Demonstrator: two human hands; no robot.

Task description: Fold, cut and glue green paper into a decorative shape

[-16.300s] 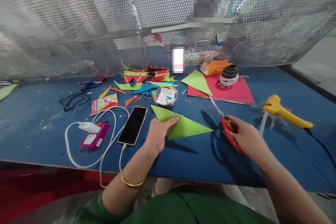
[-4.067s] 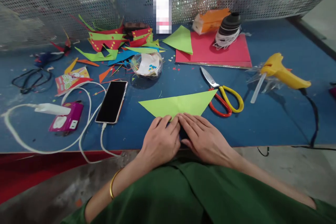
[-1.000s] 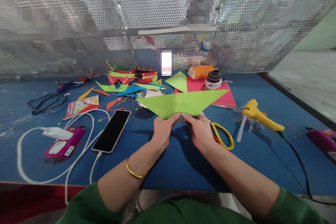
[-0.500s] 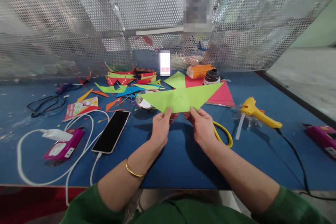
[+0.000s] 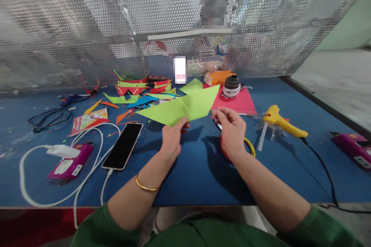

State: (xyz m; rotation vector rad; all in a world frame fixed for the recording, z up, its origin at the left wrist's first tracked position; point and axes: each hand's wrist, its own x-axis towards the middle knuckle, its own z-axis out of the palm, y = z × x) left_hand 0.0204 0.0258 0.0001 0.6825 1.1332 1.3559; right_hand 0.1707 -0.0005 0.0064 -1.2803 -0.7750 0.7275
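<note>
My left hand (image 5: 171, 139) pinches the lower edge of a folded light-green paper (image 5: 179, 110) between thumb and fingers. The paper is a long pointed shape with a crease near its middle, tilted up toward the right. Apart from the paper, my right hand (image 5: 231, 133) hovers with loosely curled fingers, and I see nothing held in it. Beneath that hand lie scissors with red and yellow handles (image 5: 251, 147), mostly hidden by the hand and wrist.
Red paper sheets (image 5: 242, 98) lie behind, bearing a black-and-white spool-like object (image 5: 232, 87). To the right is a yellow glue gun (image 5: 285, 121). A phone (image 5: 123, 146), a white cable and paper scraps (image 5: 142, 100) lie left. A perforated screen (image 5: 162, 11) stands at the back.
My right hand has let go of the green paper and moved slightly right, over the scissors. The paper, now in my left hand only, has shifted left and tilted.
</note>
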